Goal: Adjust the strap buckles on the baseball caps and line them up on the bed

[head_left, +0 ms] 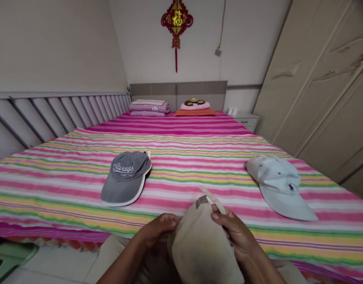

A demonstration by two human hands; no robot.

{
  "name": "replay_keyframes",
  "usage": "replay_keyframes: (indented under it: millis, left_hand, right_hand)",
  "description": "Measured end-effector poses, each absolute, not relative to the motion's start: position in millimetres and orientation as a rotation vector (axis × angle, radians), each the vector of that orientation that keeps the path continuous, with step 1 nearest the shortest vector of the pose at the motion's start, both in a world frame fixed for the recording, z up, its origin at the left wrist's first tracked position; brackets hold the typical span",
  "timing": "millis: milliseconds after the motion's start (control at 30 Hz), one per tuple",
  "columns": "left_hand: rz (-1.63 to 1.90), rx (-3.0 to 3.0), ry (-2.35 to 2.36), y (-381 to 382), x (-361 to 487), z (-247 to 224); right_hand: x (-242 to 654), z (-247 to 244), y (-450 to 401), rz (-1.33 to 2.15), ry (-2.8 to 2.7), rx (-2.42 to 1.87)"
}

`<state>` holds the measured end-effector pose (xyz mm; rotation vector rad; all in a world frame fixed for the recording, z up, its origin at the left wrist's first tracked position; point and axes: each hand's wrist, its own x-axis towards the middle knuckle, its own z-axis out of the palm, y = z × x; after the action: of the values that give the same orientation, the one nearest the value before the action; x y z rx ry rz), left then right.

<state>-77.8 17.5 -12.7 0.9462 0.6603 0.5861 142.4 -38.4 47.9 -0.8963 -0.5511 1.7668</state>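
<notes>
A beige cap (203,240) is held up between my two hands at the bed's near edge, its back strap and metal buckle pointing away from me. My left hand (159,230) grips the cap's left edge with fingers closed. On the other side, my right hand (233,230) pinches the cap near the loose strap end. A grey cap (126,177) with white "Always" lettering lies on the bed to the left. Over on the right rests a pale blue cap (280,183) with a small dark emblem. The beige cap's brim is hidden from view.
The caps lie on a striped bedspread (184,157). Folded bedding (148,108) and a pink-and-orange stack (195,108) sit by the headboard (178,90). A rail (66,110) lines the left side; a wardrobe (311,79) stands right. A green stool (15,256) is at lower left.
</notes>
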Motion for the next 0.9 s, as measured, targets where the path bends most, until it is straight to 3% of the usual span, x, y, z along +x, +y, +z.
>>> replay_keyframes:
  millis: [133,467,600,900]
  left_hand:
    - [0.538,0.852,0.596,3,-95,-36]
    - [0.872,0.199,0.586,-57,-89,-67]
    - [1.039,0.173,0.727,-29,-105,-38]
    - [1.66,0.273,0.714,74,-178,80]
  right_hand:
    - [149,55,-33,1.77,-0.312,-0.833]
    - [157,55,-14,1.681,-0.079,-0.882]
    - [177,33,-7,1.557,-0.081,-0.944]
    - [194,-7,-16,1.574,-0.01,-0.998]
